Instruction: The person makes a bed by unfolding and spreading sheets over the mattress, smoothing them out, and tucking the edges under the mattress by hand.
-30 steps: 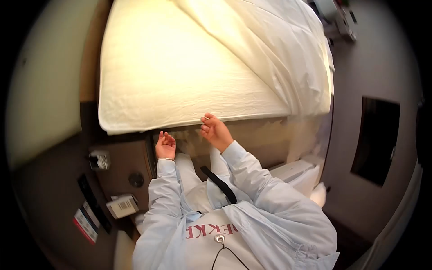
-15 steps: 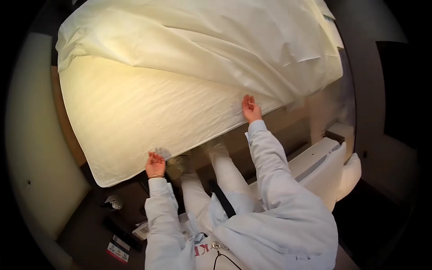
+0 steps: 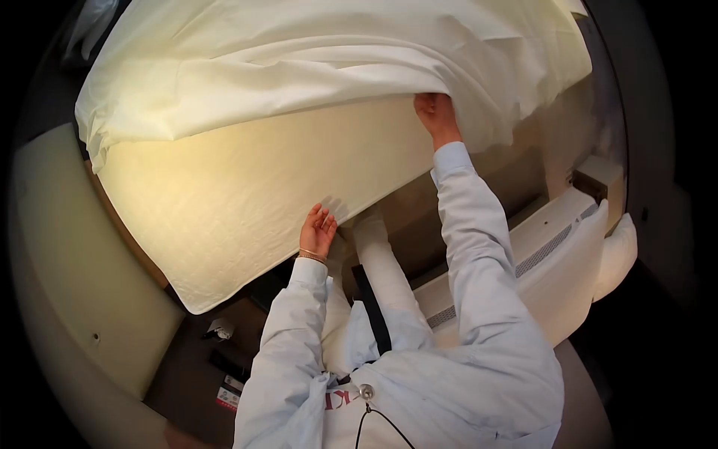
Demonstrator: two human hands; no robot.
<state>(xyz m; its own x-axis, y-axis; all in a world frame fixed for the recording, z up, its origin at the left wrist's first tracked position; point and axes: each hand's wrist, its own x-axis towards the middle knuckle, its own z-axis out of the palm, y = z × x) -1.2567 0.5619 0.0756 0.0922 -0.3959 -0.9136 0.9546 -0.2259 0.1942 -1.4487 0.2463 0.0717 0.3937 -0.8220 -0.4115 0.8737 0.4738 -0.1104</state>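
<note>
A white bed sheet [image 3: 299,82] lies in loose folds over the far part of the mattress [image 3: 247,202], whose near part is uncovered. My right hand [image 3: 437,116] is closed at the near edge of the sheet, with the fingertips partly hidden by the cloth. The sheet is drawn into creases around that hand. Close to the near edge of the mattress, my left hand [image 3: 319,230] is held palm up with its fingers apart and slightly bent. Nothing is in it, and a thin bracelet circles its wrist.
A padded headboard-like panel [image 3: 82,247] stands at the left. Below it is a dark surface [image 3: 179,374] with a crumpled white item [image 3: 221,328] and small printed cards [image 3: 229,393]. At the right, a long white unit with a grille [image 3: 538,258] sits beside white pillows [image 3: 617,254].
My right hand has moved forward and closed on the sheet edge, which now bunches there. My left hand has shifted right and forward, still open. The camera view has turned slightly.
</note>
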